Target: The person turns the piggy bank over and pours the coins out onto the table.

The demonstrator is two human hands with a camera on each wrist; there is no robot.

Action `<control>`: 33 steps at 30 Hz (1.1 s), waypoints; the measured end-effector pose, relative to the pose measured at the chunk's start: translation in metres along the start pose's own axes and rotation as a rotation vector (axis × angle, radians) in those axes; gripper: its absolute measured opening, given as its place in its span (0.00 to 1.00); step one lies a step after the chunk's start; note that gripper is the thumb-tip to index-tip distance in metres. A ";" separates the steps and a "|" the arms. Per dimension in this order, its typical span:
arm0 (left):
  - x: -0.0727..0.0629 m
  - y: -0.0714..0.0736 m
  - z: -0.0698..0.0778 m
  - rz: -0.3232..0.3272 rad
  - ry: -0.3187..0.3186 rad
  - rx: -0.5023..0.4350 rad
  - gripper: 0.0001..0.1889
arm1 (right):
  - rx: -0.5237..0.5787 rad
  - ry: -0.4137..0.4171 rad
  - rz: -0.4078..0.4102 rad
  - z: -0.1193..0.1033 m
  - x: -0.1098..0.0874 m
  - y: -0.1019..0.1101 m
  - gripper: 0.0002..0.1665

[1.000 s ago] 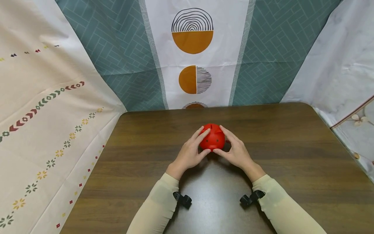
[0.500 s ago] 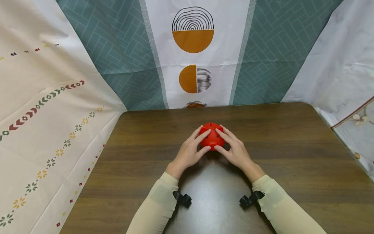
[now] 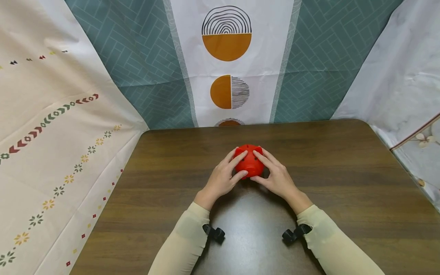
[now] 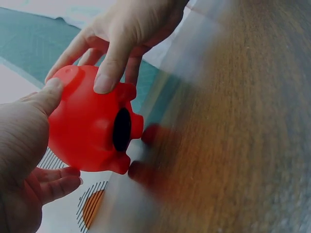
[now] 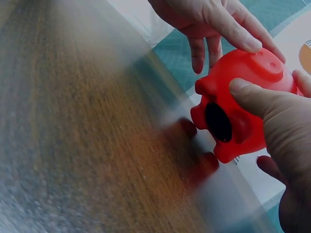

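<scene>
A red piggy bank (image 3: 249,164) is held between both hands near the middle of the table, its face toward the head camera. The left hand (image 3: 220,179) grips its left side, thumb low near the snout and a finger by the ear. On the opposite side the right hand (image 3: 279,179) holds it the same way. In the left wrist view the black round plug in the belly of the piggy bank (image 4: 80,128) shows, and its short feet are just above or at the tabletop; I cannot tell if they touch. The right wrist view shows the snout of the piggy bank (image 5: 267,63) between the two thumbs.
The brown wooden table (image 3: 165,164) extends around the hands and reflects light in front. A teal and white patterned cloth (image 3: 144,76) hangs behind it. Pale cloths hang at the left (image 3: 44,133) and right (image 3: 395,76). Black wrist cameras (image 3: 217,234) sit at both sleeves.
The piggy bank has turned slightly between the hands, so both ears now show. The right index finger has moved from its side onto the front by the ear. The arms have hardly moved.
</scene>
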State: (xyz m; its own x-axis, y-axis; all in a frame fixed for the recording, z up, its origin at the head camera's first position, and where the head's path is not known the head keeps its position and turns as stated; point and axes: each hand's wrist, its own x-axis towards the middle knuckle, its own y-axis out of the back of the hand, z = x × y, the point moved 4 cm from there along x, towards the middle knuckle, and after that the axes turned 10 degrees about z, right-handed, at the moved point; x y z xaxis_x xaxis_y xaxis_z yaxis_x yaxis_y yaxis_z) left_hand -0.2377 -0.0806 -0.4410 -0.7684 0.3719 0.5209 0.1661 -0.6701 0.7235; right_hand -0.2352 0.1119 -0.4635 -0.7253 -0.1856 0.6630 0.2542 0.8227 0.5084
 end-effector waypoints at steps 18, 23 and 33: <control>-0.001 0.000 -0.001 -0.048 0.050 -0.031 0.54 | -0.025 -0.026 0.029 -0.001 0.000 0.004 0.52; 0.000 0.000 0.000 -0.078 0.059 -0.013 0.59 | -0.025 -0.030 0.039 0.000 0.000 0.005 0.53; 0.001 0.003 0.002 -0.048 0.030 -0.031 0.58 | -0.015 -0.058 0.094 0.001 0.001 0.007 0.54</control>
State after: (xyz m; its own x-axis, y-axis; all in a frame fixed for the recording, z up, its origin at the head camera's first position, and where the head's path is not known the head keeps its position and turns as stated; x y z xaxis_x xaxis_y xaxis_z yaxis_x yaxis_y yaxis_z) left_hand -0.2364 -0.0807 -0.4378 -0.7935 0.3849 0.4713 0.1093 -0.6718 0.7326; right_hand -0.2341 0.1179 -0.4598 -0.7336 -0.0765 0.6752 0.3318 0.8269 0.4541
